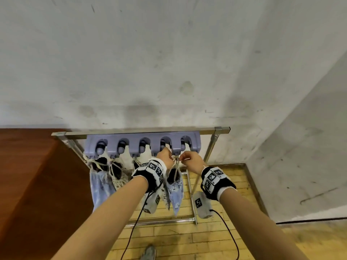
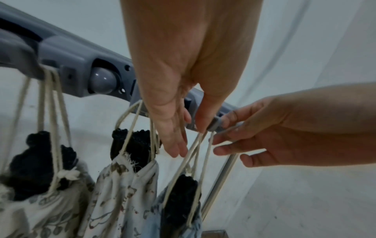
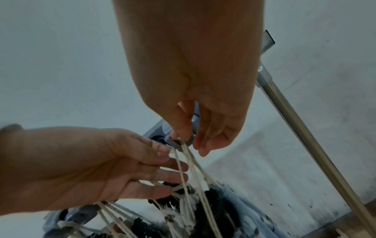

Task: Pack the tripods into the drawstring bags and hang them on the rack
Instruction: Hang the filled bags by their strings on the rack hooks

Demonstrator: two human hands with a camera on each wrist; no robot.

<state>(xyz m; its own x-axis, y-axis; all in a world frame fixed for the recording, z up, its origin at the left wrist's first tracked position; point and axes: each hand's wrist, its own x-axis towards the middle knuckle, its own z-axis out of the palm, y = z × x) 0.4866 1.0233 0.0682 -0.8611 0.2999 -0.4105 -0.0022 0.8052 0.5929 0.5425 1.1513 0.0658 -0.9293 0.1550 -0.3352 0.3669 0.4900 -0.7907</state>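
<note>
A lavender hook strip (image 1: 142,139) sits on a metal rack (image 1: 221,129). Several drawstring bags hang from it with black tripods poking out of their tops, such as a pale blue one (image 1: 99,184) and a patterned one (image 1: 118,177). A light blue bag (image 1: 176,192) (image 2: 158,225) with a black tripod (image 2: 181,201) hangs by beige cords from a small hook (image 2: 212,126) (image 3: 179,143). My right hand (image 1: 183,159) (image 3: 191,141) pinches those cords at the hook. My left hand (image 1: 168,159) (image 2: 189,138) has straight fingers (image 3: 171,175) resting against the cords.
A brown wooden surface (image 1: 28,175) stands close on the left. A grey wall lies behind the rack and turns a corner at the right. Below is a wooden plank floor (image 1: 216,184) with my shoe (image 1: 149,252). Black cables (image 1: 231,233) hang from my wrist units.
</note>
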